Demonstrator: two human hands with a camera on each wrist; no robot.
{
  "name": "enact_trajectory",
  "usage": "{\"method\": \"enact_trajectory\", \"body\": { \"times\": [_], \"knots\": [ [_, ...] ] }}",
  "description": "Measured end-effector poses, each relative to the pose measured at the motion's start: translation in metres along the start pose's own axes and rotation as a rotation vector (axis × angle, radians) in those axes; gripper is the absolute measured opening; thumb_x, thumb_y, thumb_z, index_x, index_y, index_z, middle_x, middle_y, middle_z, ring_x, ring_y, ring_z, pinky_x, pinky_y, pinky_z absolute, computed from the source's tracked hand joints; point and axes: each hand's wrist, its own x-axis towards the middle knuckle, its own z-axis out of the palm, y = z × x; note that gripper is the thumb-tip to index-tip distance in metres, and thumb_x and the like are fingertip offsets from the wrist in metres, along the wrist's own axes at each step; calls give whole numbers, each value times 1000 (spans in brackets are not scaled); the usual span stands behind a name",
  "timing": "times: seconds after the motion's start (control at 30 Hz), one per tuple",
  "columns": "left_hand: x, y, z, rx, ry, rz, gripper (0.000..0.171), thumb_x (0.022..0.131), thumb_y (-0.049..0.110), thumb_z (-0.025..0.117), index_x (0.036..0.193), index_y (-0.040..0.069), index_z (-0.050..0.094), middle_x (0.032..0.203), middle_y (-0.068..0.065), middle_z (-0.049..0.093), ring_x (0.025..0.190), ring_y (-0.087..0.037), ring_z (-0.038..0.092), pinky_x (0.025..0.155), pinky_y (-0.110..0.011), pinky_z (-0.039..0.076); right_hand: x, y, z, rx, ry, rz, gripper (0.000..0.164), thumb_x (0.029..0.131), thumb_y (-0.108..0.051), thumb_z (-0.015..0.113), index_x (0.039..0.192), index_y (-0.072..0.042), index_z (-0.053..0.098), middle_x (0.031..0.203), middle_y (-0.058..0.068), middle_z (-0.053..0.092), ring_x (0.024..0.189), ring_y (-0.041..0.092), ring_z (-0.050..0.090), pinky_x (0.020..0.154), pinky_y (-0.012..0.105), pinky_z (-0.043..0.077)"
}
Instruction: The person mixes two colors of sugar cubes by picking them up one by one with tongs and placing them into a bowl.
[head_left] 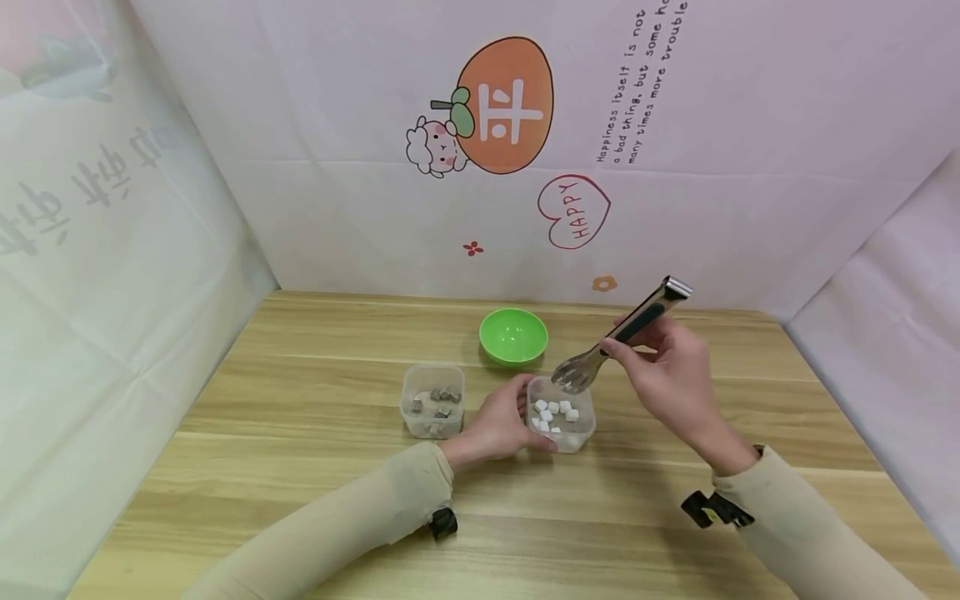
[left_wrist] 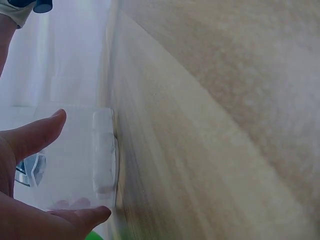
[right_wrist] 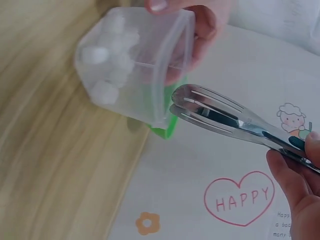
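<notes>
My right hand [head_left: 675, 375] grips metal tongs [head_left: 637, 329] with dark handle pads. In the right wrist view the tongs' tips [right_wrist: 187, 102] are close together at the rim of a clear plastic container, and I see nothing between them. Several white cubes [head_left: 553, 408] lie on the bottom of that container [head_left: 573, 442]. My left hand [head_left: 498, 421] holds the container from its left side, thumb at the near wall and fingers at the far side. The left wrist view shows the thumb and fingers around the clear wall [left_wrist: 75, 165].
A second clear container [head_left: 432, 375] with several grey cubes [head_left: 442, 396] stands left of my left hand. Behind the containers sits a green bowl [head_left: 513, 333]. A printed white cloth [head_left: 360, 208] hangs behind the wooden table [head_left: 315, 358].
</notes>
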Motion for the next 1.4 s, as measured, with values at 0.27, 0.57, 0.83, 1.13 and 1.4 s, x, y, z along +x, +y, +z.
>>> {"method": "enact_trajectory", "body": {
  "times": [0.27,0.57,0.83,1.13,1.4],
  "knots": [
    [0,-1,1,-21,5,4,105,65,-1,99,154,1,43,149,-17,57,137,-32,55,117,-40,44,19,-4,5,-56,27,28,25,90,1,83,110,4,68,97,11,74,82,1,69,75,13,59],
    [4,-4,1,-22,15,14,105,64,-1,99,153,1,44,148,-17,58,136,-31,56,117,-40,45,44,11,31,-18,16,32,25,91,1,81,110,6,67,96,14,74,81,12,70,75,17,61],
    [4,-5,1,-13,13,23,104,64,1,100,153,0,45,146,-16,59,134,-30,57,116,-39,46,58,22,56,20,-32,28,19,92,3,79,105,6,66,93,14,73,79,24,71,71,17,61],
    [4,-1,0,-14,4,38,102,66,2,100,152,1,45,146,-16,59,135,-30,57,115,-38,47,66,29,72,12,-30,9,18,92,4,79,103,3,66,92,12,73,77,22,71,68,16,60],
    [3,-2,0,-13,8,39,102,65,0,100,152,0,45,144,-16,60,134,-30,58,114,-39,47,67,33,83,-1,-54,17,17,93,2,79,103,2,65,91,11,73,76,22,70,67,17,60]
  ]
}}
